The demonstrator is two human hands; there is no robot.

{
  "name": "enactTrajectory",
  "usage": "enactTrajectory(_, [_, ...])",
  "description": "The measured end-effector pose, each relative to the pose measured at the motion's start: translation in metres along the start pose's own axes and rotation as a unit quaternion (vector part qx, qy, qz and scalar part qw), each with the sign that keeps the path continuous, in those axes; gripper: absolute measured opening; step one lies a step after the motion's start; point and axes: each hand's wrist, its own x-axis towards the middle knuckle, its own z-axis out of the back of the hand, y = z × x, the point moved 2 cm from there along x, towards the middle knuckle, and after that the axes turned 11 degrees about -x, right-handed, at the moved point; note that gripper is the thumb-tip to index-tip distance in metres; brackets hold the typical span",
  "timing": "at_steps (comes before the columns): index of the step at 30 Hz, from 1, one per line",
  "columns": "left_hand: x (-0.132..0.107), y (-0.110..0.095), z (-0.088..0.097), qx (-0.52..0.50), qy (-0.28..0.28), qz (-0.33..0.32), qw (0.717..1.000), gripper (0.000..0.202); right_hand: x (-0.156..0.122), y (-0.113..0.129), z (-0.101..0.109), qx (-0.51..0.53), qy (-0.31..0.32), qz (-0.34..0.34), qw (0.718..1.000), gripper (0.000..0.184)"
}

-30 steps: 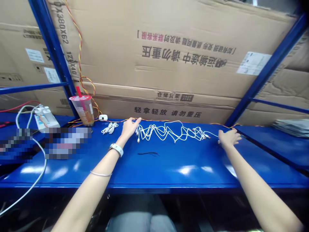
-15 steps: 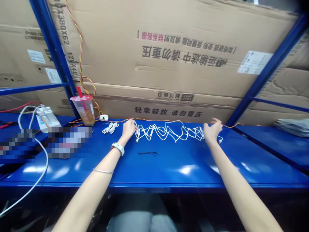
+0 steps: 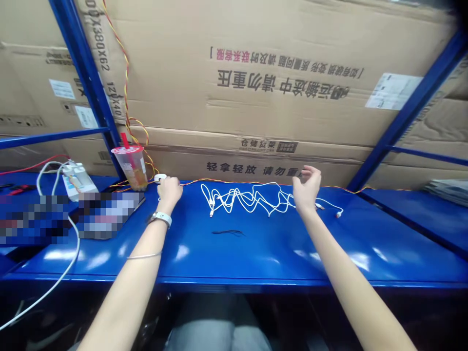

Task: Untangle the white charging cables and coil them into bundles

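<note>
My left hand (image 3: 169, 191) rests at the back edge of the blue steel bench (image 3: 256, 258), curled over the spot where a small bundled white cable lay. That bundle is mostly hidden, and I cannot tell whether the hand grips it. A small white round object (image 3: 160, 178) sits just beyond my fingers. My right hand (image 3: 306, 187) is raised with its fingers apart, holding nothing, over the right part of a loose tangle of white charging cables (image 3: 241, 200). A short black cord (image 3: 226, 233) lies in front of the tangle.
A plastic cup with a red straw (image 3: 130, 167) stands at the back left, near a red-and-yellow twisted wire (image 3: 127, 87). Further left are a white power strip (image 3: 77, 181), a thick white cable (image 3: 73, 253) and a pixelated object (image 3: 109, 214). Blue shelf uprights and cardboard cartons stand behind.
My left hand has moved left from the tangle's end to the small bundle. My right hand has moved left and lifted, its fingers opening above the tangle. The cables look nearly unchanged.
</note>
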Motion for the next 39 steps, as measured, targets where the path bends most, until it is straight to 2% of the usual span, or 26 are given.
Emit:
enactTrajectory(3, [-0.003,0.013,-0.001,0.097,0.029,0.030,0.994,0.031,-0.005,0.023,-0.005,0.039,0.002,0.016,0.999,0.042])
enactTrajectory(8, [-0.005,0.014,-0.008,0.102,0.030,0.009,0.994,0.019,-0.024,0.070,-0.022,0.088,0.037,0.056,0.994,0.039])
enactTrajectory(11, [-0.003,0.014,-0.002,0.056,0.036,0.024,0.997,0.018,-0.045,0.098,-0.030,0.117,0.064,0.087,0.987,0.036])
enactTrajectory(13, [-0.003,0.011,0.004,-0.071,0.047,0.043,0.995,0.017,-0.062,0.111,-0.034,0.128,0.088,0.105,0.982,0.035])
enactTrajectory(14, [-0.004,0.007,0.007,-0.165,0.061,0.048,0.983,0.018,-0.070,0.116,-0.035,0.130,0.107,0.109,0.980,0.035])
enactTrajectory(15, [-0.006,0.001,0.009,-0.269,0.083,0.051,0.958,0.021,-0.078,0.120,-0.037,0.134,0.132,0.110,0.976,0.034])
enactTrajectory(16, [-0.010,-0.006,0.010,-0.385,0.125,0.050,0.913,0.027,-0.086,0.122,-0.039,0.141,0.168,0.112,0.969,0.032])
enactTrajectory(18, [-0.019,-0.023,0.011,-0.458,0.197,0.033,0.866,0.033,-0.099,0.124,-0.043,0.166,0.255,0.100,0.947,0.023])
enactTrajectory(19, [-0.025,-0.032,0.010,-0.508,0.247,0.016,0.825,0.036,-0.104,0.125,-0.044,0.182,0.298,0.088,0.933,0.019])
enactTrajectory(20, [-0.031,-0.040,0.009,-0.537,0.282,0.001,0.795,0.037,-0.108,0.124,-0.046,0.198,0.334,0.071,0.919,0.017])
enactTrajectory(22, [-0.041,-0.053,0.006,-0.562,0.311,-0.024,0.766,0.037,-0.112,0.122,-0.048,0.220,0.374,0.038,0.900,0.019])
enactTrajectory(27, [-0.059,-0.072,-0.006,-0.539,0.328,-0.083,0.771,0.035,-0.114,0.117,-0.050,0.230,0.407,0.002,0.884,0.025])
enactTrajectory(34, [-0.072,-0.085,-0.013,-0.517,0.317,-0.145,0.782,0.039,-0.111,0.114,-0.045,0.241,0.426,0.006,0.872,0.025])
enactTrajectory(39, [-0.074,-0.089,-0.012,-0.445,0.273,-0.235,0.820,0.034,-0.110,0.107,-0.048,0.182,0.391,0.029,0.902,0.024])
